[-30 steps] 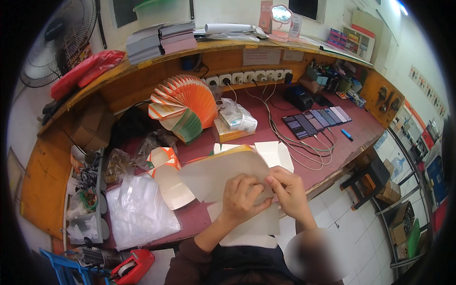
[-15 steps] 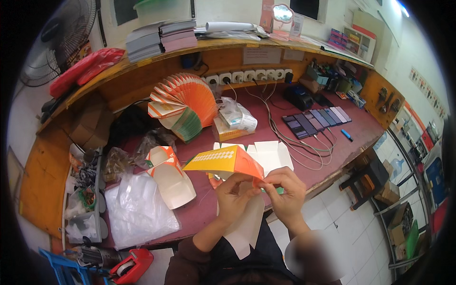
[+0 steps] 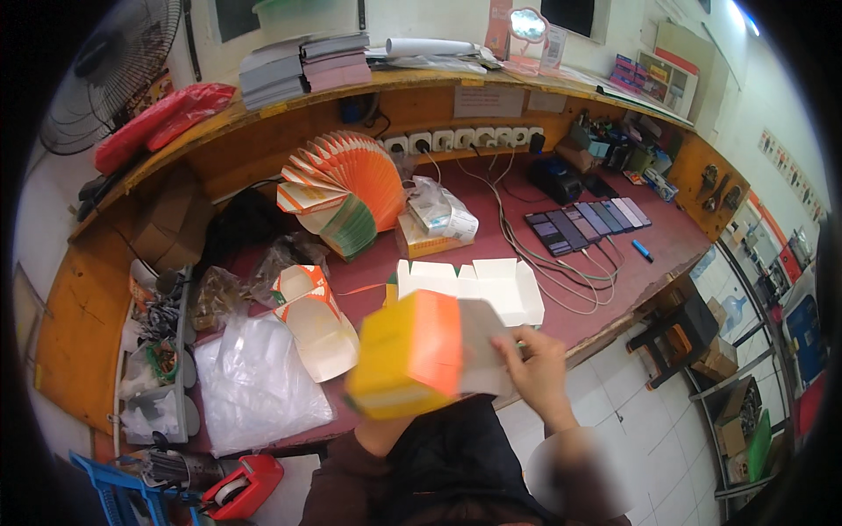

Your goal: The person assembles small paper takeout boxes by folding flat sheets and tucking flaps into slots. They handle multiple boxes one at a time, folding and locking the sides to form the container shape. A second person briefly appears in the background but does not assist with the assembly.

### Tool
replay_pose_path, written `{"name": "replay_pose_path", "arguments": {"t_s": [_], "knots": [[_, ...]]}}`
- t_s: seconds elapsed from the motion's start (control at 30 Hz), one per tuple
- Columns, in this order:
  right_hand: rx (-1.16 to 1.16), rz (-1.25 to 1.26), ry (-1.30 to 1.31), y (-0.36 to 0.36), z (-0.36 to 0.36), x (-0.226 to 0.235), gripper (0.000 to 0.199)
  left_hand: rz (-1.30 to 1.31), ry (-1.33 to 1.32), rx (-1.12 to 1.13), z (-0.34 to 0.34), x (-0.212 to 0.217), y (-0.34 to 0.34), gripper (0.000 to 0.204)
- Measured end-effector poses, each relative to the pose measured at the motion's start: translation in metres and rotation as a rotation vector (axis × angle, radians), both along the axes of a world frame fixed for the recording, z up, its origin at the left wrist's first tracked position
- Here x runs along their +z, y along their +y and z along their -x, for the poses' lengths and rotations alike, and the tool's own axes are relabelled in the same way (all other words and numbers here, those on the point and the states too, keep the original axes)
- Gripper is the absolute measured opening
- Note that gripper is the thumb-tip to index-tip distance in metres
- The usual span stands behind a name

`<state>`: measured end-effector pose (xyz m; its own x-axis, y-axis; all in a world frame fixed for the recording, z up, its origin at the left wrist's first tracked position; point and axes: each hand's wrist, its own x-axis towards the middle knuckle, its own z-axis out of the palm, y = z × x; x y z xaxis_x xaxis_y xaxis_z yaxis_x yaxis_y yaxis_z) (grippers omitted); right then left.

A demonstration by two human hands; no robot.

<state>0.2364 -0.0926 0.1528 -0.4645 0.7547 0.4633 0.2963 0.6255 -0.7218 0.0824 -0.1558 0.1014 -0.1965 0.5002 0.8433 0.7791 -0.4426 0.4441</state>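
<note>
The yellow-and-orange cardboard box [image 3: 408, 355], motion-blurred, is held above the near edge of the red tabletop [image 3: 674, 231]. The right hand [image 3: 538, 364] pinches its pale flap at 3 o'clock; the left hand's grip, hidden behind, cannot be told. At 2 o'clock, beyond an open white carton [image 3: 504, 294], lies bare tabletop.

Cables [image 3: 526, 254] beyond right fingers [image 3: 537, 344], free desk [image 3: 570, 330] between

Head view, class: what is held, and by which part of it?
The right hand pinches the yellow-orange carton by its plain, pale right end. The carton hides the left hand, whose hold cannot be told.
</note>
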Motion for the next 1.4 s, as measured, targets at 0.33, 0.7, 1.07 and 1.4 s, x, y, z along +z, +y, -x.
{"name": "replay_pose_path", "arguments": {"t_s": [0.33, 0.7, 1.07, 1.4], "knots": [[0.106, -0.263, 0.289, 0.001, 0.004, 0.007, 0.007, 0.121, -0.724, -0.389, -0.025, 0.011, 0.005, 0.008], [0.055, -0.152, 0.451, -0.011, 0.008, -0.003, 0.012, 0.351, -0.733, -0.5, -0.023, 0.034, -0.021, 0.017], [0.249, -0.073, 0.45, -0.016, 0.007, -0.004, 0.012, 0.367, -0.785, -0.477, -0.019, 0.039, -0.026, 0.023], [0.129, -0.056, 0.402, -0.023, 0.014, -0.007, 0.017, 0.322, -0.873, -0.483, -0.019, 0.027, -0.023, 0.025]]}}
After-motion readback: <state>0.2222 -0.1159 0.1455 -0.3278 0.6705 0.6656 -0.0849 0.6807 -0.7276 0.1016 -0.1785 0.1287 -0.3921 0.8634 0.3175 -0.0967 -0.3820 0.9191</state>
